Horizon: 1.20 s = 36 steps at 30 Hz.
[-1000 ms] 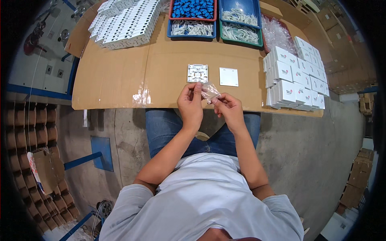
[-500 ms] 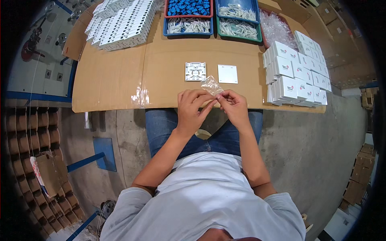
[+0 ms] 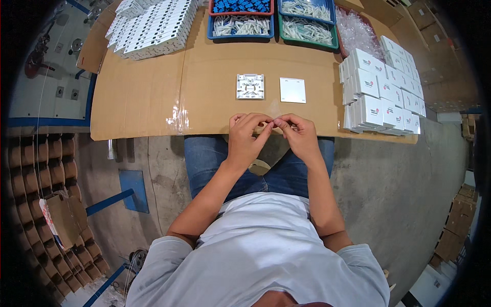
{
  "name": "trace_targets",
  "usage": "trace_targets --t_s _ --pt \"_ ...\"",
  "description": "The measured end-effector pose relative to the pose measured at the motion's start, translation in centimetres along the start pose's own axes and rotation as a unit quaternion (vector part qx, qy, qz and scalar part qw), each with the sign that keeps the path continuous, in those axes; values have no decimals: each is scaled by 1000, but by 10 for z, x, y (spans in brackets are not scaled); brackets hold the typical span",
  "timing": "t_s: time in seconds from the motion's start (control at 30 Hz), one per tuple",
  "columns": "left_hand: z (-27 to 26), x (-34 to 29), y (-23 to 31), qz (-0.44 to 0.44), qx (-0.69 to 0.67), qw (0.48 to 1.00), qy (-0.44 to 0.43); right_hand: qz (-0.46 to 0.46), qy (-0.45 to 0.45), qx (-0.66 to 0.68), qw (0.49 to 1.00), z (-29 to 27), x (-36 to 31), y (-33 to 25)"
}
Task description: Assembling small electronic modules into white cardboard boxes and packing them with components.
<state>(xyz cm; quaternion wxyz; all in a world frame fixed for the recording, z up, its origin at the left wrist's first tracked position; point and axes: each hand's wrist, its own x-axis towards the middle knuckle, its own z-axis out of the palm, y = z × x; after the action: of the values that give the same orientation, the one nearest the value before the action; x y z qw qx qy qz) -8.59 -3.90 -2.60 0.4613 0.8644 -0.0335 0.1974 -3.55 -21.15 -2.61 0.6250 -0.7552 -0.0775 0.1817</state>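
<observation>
Close together at the table's near edge, my left hand (image 3: 245,137) and my right hand (image 3: 299,136) pinch a small clear plastic bag (image 3: 275,108) between thumbs and fingertips. Only a faint bit of the bag shows beyond the fingers, and I cannot tell whether anything is in it. Just past my left hand lies a square white plastic frame (image 3: 250,87) with its inner ribs facing up. To its right, apart from it, a flat white square plate (image 3: 292,90) has small holes near its corners.
White boxes (image 3: 381,97) are stacked on the right of the cardboard-covered table (image 3: 140,97). White housings (image 3: 153,30) stand in rows at the far left. At the back are a tray of blue parts (image 3: 241,6), trays of pale plugs (image 3: 307,31) and a bin of clear bags (image 3: 358,31).
The bag, which stood up plainly beyond my fingers, now shows only faintly and smaller. My hands stay pinched together at nearly the same place; the whole view has shifted slightly.
</observation>
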Motion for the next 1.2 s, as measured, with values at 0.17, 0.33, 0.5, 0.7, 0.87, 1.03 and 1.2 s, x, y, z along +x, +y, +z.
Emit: trace_targets --t_s 0.17,0.33,0.5,0.7,0.87,1.03,1.2 --pt "12 -3 0 -104 -83 990 44 -135 53 -134 980 4 0 -6" --pt "23 -6 14 -130 -163 970 125 -104 164 -145 970 28 0 -21" --pt "36 -14 12 -128 -188 962 149 -62 213 14 975 43 4 2" --pt "37 -13 -3 -296 -407 859 93 -140 171 9 975 34 3 -1" --pt "11 2 -9 -379 -480 791 -9 -261 75 -177 946 20 4 -8" --pt "10 1 -9 -351 -483 802 6 -101 73 42 991 33 7 -5" --pt "13 -6 -20 -352 -552 756 24 98 -25 279 955 32 7 -4"
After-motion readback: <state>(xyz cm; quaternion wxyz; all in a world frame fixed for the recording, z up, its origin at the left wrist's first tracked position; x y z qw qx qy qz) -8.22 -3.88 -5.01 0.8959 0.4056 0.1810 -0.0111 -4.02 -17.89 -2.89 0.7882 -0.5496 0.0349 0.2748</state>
